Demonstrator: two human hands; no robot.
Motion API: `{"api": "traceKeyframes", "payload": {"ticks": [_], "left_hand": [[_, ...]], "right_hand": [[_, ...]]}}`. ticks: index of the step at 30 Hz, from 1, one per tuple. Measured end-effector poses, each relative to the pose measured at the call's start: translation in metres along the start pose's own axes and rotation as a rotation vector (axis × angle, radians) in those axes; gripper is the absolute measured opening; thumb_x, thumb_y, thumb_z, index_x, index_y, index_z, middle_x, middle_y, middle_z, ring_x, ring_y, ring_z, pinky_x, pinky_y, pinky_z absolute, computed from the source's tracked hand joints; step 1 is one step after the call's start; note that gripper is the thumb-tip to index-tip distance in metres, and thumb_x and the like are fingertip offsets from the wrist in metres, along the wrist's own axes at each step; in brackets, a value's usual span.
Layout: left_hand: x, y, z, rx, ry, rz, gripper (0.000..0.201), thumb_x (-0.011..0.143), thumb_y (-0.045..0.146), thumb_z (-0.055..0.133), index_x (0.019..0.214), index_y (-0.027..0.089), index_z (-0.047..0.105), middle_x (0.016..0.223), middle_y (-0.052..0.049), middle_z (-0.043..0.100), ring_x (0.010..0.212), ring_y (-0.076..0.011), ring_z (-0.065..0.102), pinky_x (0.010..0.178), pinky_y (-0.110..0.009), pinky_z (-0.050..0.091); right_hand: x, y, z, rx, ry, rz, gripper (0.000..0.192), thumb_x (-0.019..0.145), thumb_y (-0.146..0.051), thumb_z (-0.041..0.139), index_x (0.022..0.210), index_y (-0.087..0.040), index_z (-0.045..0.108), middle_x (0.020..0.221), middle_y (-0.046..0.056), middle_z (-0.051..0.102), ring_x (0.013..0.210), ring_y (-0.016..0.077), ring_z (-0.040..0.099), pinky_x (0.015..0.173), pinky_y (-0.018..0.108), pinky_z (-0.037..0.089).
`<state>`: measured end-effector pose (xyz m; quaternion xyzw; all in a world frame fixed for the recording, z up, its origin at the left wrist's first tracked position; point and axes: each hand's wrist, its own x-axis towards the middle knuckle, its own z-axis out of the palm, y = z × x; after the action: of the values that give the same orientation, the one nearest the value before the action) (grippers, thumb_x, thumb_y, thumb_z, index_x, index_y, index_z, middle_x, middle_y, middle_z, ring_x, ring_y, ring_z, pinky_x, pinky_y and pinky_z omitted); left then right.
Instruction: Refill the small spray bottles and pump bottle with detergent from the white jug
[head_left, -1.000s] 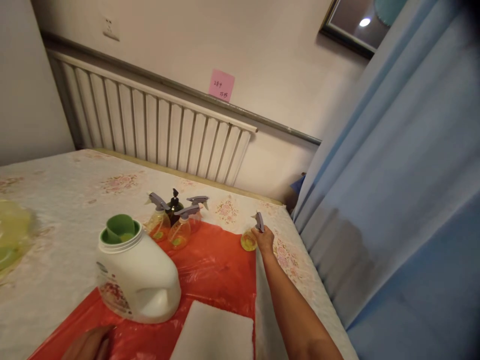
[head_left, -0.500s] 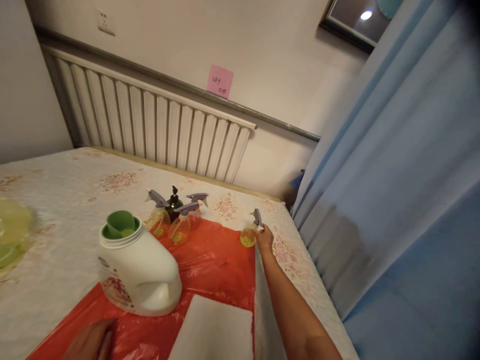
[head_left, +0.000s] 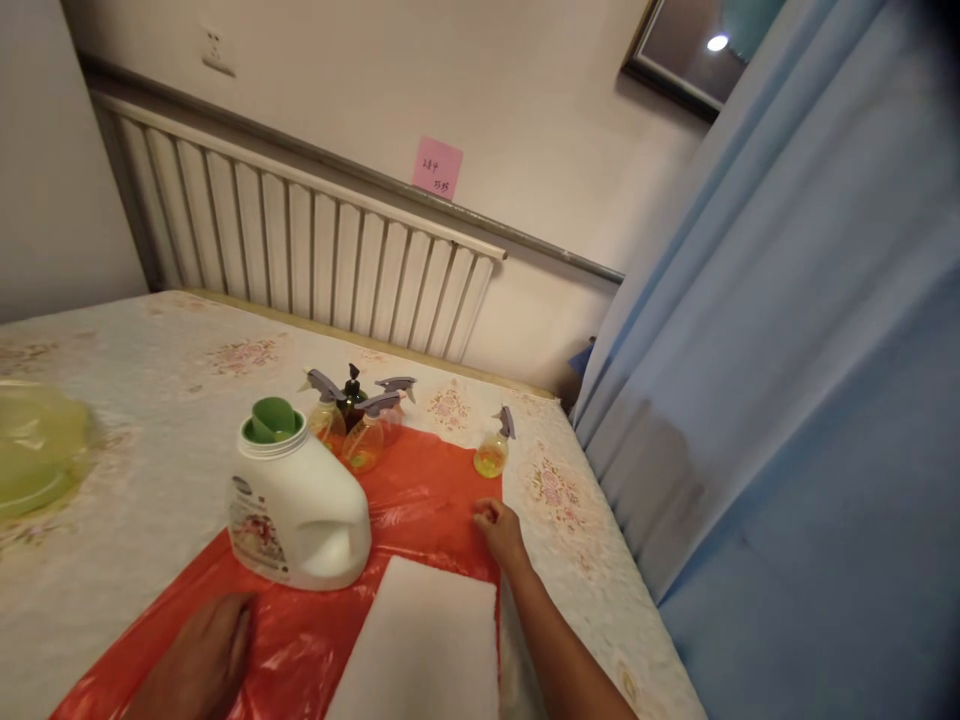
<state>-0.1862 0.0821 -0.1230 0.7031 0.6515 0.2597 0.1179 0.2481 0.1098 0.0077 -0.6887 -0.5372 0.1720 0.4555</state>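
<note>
Handwriting is seen on the pink sticky note (head_left: 436, 168), too small to be read. Yellow liquid is held in the small clear spray bottle (head_left: 493, 452), left standing alone at the red plastic sheet (head_left: 420, 505) corner. The right hand (head_left: 499, 528) is loosely curled, empty, nearby. The left hand (head_left: 201, 655) is laid flat, open, on the sheet beside the white detergent jug (head_left: 294, 508).

The right hand (head_left: 499, 530), empty and loosely curled, hovers over the red plastic sheet (head_left: 420, 510), the small spray bottle (head_left: 493, 452) standing well beyond its fingertips.
</note>
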Motion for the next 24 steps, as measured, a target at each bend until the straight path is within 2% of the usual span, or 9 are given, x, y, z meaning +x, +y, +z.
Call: {"api": "traceKeyframes", "payload": {"ticks": [7, 14, 19, 24], "left_hand": [[-0.003, 0.023, -0.023, -0.002, -0.030, 0.055, 0.041, 0.099, 0.041, 0.033, 0.116, 0.016, 0.060, 0.119, -0.016, 0.066, 0.111, -0.0308, 0.063, 0.104, -0.050, 0.046], [-0.005, 0.048, -0.044, 0.055, -0.020, 0.077, 0.042, 0.101, 0.040, 0.027, 0.110, 0.015, 0.060, 0.112, -0.016, 0.066, 0.108, -0.0300, 0.064, 0.100, -0.045, 0.048], [-0.004, 0.044, -0.041, 0.071, -0.023, 0.067, 0.042, 0.101, 0.040, 0.028, 0.113, 0.015, 0.060, 0.115, -0.015, 0.066, 0.110, -0.0303, 0.064, 0.099, -0.045, 0.048], [-0.001, 0.036, -0.034, 0.057, -0.029, 0.066, 0.043, 0.100, 0.040, 0.031, 0.115, 0.014, 0.061, 0.115, -0.015, 0.067, 0.109, -0.0300, 0.065, 0.100, -0.045, 0.049]], "right_hand": [[-0.052, 0.002, -0.004, -0.030, -0.053, -0.036, 0.022, 0.067, -0.020, 0.057, 0.079, -0.020, 0.075, 0.056, -0.004, 0.060, 0.056, 0.0167, 0.055, 0.057, 0.025, 0.044], [-0.098, -0.011, -0.011, -0.106, -0.123, -0.117, 0.025, 0.073, -0.015, 0.056, 0.089, -0.020, 0.075, 0.072, 0.000, 0.066, 0.067, 0.0192, 0.059, 0.067, 0.029, 0.046], [-0.123, -0.019, -0.006, -0.158, -0.218, -0.176, 0.034, 0.074, -0.010, 0.058, 0.100, -0.023, 0.074, 0.083, 0.003, 0.069, 0.077, 0.0219, 0.064, 0.076, 0.032, 0.048], [-0.126, -0.022, -0.002, -0.214, -0.293, -0.156, 0.034, 0.069, -0.005, 0.061, 0.095, -0.021, 0.075, 0.082, 0.004, 0.071, 0.076, 0.0224, 0.064, 0.074, 0.032, 0.048]]}}
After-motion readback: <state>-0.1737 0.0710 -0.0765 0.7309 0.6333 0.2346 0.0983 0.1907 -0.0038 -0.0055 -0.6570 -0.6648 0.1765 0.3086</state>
